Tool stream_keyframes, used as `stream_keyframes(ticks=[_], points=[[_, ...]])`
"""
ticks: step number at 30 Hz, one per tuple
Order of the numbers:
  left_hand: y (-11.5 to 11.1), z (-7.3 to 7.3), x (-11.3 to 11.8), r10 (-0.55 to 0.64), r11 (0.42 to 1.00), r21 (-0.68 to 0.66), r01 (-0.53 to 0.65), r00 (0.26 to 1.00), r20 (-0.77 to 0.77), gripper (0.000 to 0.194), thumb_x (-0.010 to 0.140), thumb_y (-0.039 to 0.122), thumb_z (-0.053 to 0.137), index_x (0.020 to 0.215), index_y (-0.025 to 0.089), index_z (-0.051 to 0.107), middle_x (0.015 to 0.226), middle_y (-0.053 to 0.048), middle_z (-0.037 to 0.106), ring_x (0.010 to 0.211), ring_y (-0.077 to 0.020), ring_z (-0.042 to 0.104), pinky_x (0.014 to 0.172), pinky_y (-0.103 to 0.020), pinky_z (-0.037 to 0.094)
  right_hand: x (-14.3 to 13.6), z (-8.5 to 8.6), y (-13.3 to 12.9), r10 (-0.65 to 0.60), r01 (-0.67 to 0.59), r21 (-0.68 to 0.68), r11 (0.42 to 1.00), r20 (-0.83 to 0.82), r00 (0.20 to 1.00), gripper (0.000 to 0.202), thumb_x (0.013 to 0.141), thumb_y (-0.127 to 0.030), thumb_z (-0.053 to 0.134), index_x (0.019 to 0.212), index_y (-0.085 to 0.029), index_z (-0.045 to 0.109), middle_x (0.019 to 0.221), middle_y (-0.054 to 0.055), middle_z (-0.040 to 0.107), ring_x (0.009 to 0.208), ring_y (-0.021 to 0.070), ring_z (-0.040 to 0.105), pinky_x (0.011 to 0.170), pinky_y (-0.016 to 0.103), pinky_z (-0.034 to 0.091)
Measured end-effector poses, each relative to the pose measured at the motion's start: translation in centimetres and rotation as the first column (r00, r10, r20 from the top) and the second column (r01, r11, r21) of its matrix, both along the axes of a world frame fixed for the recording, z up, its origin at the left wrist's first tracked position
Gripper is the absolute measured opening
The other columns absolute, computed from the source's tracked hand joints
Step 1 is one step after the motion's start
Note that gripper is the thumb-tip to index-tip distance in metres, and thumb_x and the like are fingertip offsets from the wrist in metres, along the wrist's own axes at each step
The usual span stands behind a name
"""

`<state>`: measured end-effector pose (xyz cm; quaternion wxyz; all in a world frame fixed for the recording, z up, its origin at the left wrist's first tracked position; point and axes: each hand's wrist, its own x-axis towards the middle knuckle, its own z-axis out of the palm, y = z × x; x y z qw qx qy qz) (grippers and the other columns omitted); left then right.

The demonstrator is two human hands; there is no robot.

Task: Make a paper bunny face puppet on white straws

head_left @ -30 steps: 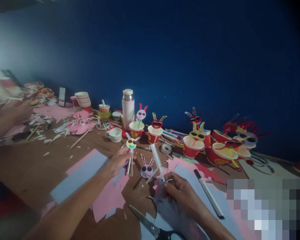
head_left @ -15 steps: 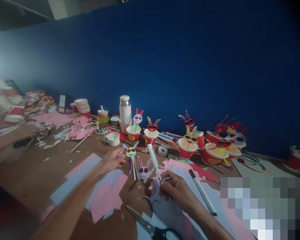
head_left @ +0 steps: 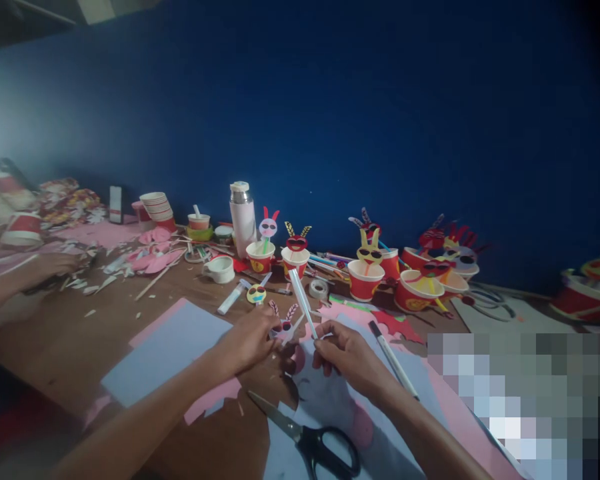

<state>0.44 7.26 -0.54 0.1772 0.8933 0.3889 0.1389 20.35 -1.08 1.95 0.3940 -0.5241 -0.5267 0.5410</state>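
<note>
My right hand (head_left: 341, 348) pinches a pair of slim white straws (head_left: 301, 300) between thumb and fingers, their free ends pointing up and away. My left hand (head_left: 250, 341) is closed at the left edge of a pale paper animal face (head_left: 283, 325) with striped ears and dark glasses. What its fingertips grip is hidden. Just beyond them lies a yellow paper face (head_left: 257, 293), its stem covered by the hand. Black-handled scissors (head_left: 325, 448) rest on pale paper in front of me. A capped marker (head_left: 394, 360) lies right of my right hand.
Red paper cups (head_left: 366, 283) with paper faces stand along the blue wall, near a pink flask (head_left: 243, 223). A tape roll (head_left: 319, 288) and a white cup (head_left: 221, 269) sit mid-table. Pale sheets (head_left: 165, 350) lie left; another person's hand (head_left: 53, 267) works over scraps at far left.
My left hand has moved right and nearer to me, from beside the yellow face to the pale one, and its fingers have closed. My right hand still holds the straws. The view has tilted slightly.
</note>
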Motion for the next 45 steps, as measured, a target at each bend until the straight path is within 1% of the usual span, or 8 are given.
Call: stream_keyframes(ticks=[7,12,15,18,23,29,38,45], points=[[0.3,-0.6,0.1,-0.052,0.999,0.005,0.052,0.998,0.043,0.008,0.075,0.023,0.056,0.076,0.018,0.062,0.087,-0.007,0.059,0.091,-0.0226,0.05,0.083,-0.033,0.036,0.3,0.1,0.3,-0.022,0.022,-0.004,1.0,0.015,1.0,0.012,0.075,-0.029,0.05,0.079,-0.018,0.048,0.057,-0.003,0.062,0.045,0.0084,0.05,0.045,0.02,0.033],[-0.1,0.2,0.4,0.085,0.99,-0.133,-0.052,0.963,0.257,0.012,0.075,0.022,0.055,0.067,0.018,0.063,0.074,-0.004,0.061,0.077,-0.0185,0.054,0.074,-0.028,0.038,0.2,0.1,0.4,-0.046,0.045,-0.026,0.999,-0.027,0.999,0.015,0.072,-0.031,0.052,0.077,-0.019,0.046,0.054,-0.003,0.061,0.044,0.009,0.049,0.045,0.021,0.034],[-0.1,0.9,0.5,0.273,0.947,-0.278,-0.16,0.858,0.436,0.013,0.075,0.028,0.056,0.072,0.018,0.064,0.068,-0.001,0.061,0.067,-0.0155,0.055,0.064,-0.024,0.04,0.1,0.0,0.4,-0.048,0.048,-0.004,0.999,-0.069,0.996,0.015,0.072,-0.031,0.052,0.077,-0.019,0.047,0.053,-0.004,0.06,0.043,0.0091,0.049,0.046,0.021,0.036],[0.3,1.6,0.9,0.47,0.861,-0.468,-0.198,0.66,0.586,0.016,0.076,0.032,0.054,0.077,0.017,0.059,0.057,0.001,0.058,0.053,-0.0123,0.054,0.052,-0.021,0.041,-0.1,0.1,0.3,-0.036,0.039,0.025,0.999,-0.111,0.993,0.015,0.073,-0.031,0.052,0.077,-0.018,0.047,0.054,-0.003,0.06,0.043,0.0091,0.05,0.045,0.021,0.036],[0.7,2.3,2.4,0.635,0.734,-0.679,0.0,0.354,0.687,0.019,0.07,0.026,0.059,0.084,0.015,0.052,0.066,-0.002,0.063,0.06,-0.0132,0.062,0.057,-0.022,0.049,-1.0,-0.4,0.1,-0.003,0.013,0.056,0.998,-0.176,0.984,0.013,0.076,-0.03,0.049,0.078,-0.018,0.045,0.054,-0.003,0.06,0.042,0.0077,0.049,0.042,0.019,0.035],[0.4,1.8,4.1,0.689,0.672,-0.703,0.233,0.149,0.709,0.022,0.069,0.012,0.058,0.09,0.016,0.052,0.08,-0.002,0.066,0.068,-0.0127,0.065,0.065,-0.024,0.052,-2.2,-2.3,0.0,0.013,-0.005,0.043,0.999,-0.198,0.98,0.017,0.075,-0.03,0.052,0.082,-0.016,0.045,0.051,-0.003,0.059,0.038,0.0072,0.046,0.041,0.019,0.035],[-1.4,3.3,5.0,0.825,0.517,-0.733,0.442,-0.029,0.564,0.017,0.073,0.002,0.049,0.084,0.015,0.054,0.075,-0.005,0.069,0.075,-0.0186,0.068,0.074,-0.034,0.054,-2.8,-2.4,-0.3,0.052,-0.052,0.003,0.999,-0.171,0.984,0.021,0.075,-0.035,0.052,0.08,-0.016,0.045,0.052,-0.002,0.06,0.038,0.007,0.046,0.04,0.019,0.034],[-2.0,3.9,4.9,0.842,0.49,-0.73,0.477,-0.041,0.539,0.011,0.073,0.006,0.049,0.077,0.013,0.056,0.074,-0.006,0.069,0.075,-0.0197,0.068,0.077,-0.035,0.054,-2.9,-2.7,-0.5,0.056,-0.057,-0.005,0.998,-0.13,0.99,0.018,0.075,-0.033,0.05,0.079,-0.016,0.045,0.054,-0.001,0.061,0.039,0.0075,0.048,0.042,0.02,0.035]])
